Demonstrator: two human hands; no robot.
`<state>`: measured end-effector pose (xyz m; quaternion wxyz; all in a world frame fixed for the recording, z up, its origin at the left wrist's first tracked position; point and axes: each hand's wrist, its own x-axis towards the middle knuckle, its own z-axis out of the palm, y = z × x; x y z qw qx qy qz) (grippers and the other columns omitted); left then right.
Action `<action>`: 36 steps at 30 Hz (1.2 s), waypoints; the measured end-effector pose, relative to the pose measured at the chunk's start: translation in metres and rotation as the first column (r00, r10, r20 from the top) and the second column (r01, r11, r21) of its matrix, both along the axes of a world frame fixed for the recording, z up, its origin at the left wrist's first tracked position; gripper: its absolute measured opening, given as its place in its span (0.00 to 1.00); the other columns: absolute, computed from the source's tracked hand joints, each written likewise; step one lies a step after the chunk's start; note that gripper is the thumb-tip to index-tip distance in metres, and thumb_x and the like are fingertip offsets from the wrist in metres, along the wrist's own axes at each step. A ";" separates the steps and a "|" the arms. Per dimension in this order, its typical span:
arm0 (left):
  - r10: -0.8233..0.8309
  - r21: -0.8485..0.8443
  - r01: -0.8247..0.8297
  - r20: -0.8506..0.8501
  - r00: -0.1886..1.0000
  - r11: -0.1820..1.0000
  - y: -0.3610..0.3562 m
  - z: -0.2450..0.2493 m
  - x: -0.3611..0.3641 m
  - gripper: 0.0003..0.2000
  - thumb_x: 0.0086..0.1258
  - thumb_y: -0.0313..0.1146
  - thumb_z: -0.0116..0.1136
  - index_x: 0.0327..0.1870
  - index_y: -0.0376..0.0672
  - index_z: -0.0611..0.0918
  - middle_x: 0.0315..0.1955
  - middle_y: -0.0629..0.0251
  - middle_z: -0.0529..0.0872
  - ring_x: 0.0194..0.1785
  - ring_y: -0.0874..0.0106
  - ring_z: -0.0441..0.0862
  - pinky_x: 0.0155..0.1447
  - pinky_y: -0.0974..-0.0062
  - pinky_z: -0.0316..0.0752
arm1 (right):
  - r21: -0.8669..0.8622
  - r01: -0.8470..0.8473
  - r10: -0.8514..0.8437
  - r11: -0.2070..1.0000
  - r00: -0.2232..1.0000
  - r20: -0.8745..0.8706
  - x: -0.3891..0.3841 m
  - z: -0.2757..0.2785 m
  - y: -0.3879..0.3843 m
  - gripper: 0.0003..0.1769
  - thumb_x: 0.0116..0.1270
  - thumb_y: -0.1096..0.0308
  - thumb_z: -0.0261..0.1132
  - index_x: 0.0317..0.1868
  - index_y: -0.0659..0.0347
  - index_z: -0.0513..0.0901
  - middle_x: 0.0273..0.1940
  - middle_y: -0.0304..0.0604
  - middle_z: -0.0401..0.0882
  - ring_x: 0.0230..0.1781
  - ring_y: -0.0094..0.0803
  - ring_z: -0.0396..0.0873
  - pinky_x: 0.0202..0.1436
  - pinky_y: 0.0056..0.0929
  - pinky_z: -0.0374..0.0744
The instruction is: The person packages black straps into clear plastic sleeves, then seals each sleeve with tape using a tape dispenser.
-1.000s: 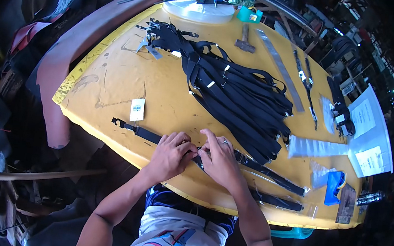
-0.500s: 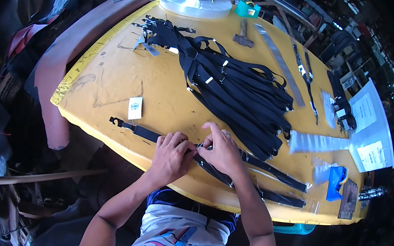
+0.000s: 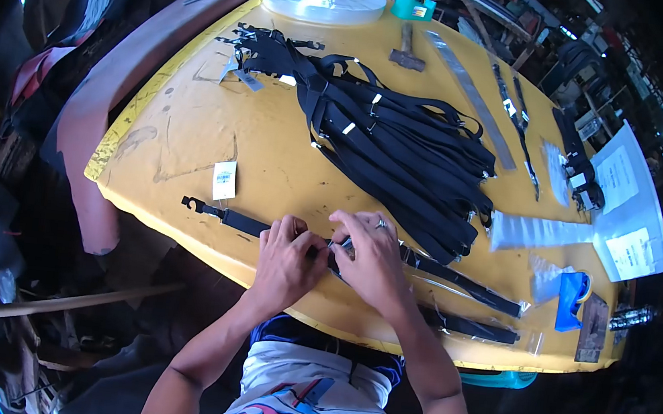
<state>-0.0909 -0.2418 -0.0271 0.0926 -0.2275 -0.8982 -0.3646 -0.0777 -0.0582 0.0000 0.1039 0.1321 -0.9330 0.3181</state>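
Note:
A black strap (image 3: 245,223) with a black hook end (image 3: 200,207) lies along the near side of the yellow table. My left hand (image 3: 292,255) is closed round it, fingertips pinched. Touching it on the right, my right hand (image 3: 372,258) pinches what looks like the edge of a clear plastic sleeve; the fingers hide much of the contact. Two black straps in clear sleeves, an upper one (image 3: 468,288) and a lower one (image 3: 476,329), lie to the right. A white tag (image 3: 224,180) rests beyond the hook end.
A heap of black straps (image 3: 402,146) covers the yellow table's (image 3: 195,124) middle. Farther back are a hammer (image 3: 407,49), a metal strip (image 3: 472,96) and a round clear container (image 3: 321,0). To the right are a plastic bag stack (image 3: 543,233), a blue tape dispenser (image 3: 570,305) and a white box (image 3: 630,206).
Both hands stay close together at the strap, with small finger shifts. My right fingers have moved slightly down and left. The whole view has tilted a little.

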 end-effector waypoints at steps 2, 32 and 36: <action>0.024 0.010 -0.024 -0.012 1.000 1.000 0.003 -0.001 0.002 0.10 0.62 0.34 0.76 0.42 0.46 0.90 0.44 0.61 0.79 0.54 0.60 0.78 0.57 0.60 0.66 | 0.078 -0.007 0.019 0.997 0.988 -0.154 0.013 -0.004 -0.005 0.24 0.67 0.74 0.72 0.63 0.58 0.80 0.43 0.37 0.90 0.54 0.39 0.85 0.71 0.51 0.73; 0.048 -0.215 0.054 0.445 0.894 0.975 0.004 0.036 -0.048 0.17 0.52 0.46 0.73 0.28 0.38 0.91 0.23 0.55 0.89 0.29 0.60 0.88 0.37 0.65 0.79 | 0.005 0.034 -0.034 0.999 0.999 0.022 0.005 -0.008 -0.002 0.39 0.68 0.75 0.72 0.77 0.63 0.66 0.42 0.44 0.92 0.52 0.48 0.87 0.70 0.52 0.75; 0.094 -0.271 0.051 0.497 0.863 0.961 -0.007 0.035 -0.053 0.17 0.51 0.47 0.77 0.30 0.41 0.90 0.21 0.60 0.86 0.27 0.64 0.85 0.36 0.67 0.77 | -0.031 0.038 -0.036 0.999 0.997 0.073 0.001 -0.008 -0.002 0.40 0.68 0.75 0.73 0.77 0.63 0.65 0.42 0.45 0.92 0.52 0.49 0.87 0.69 0.52 0.75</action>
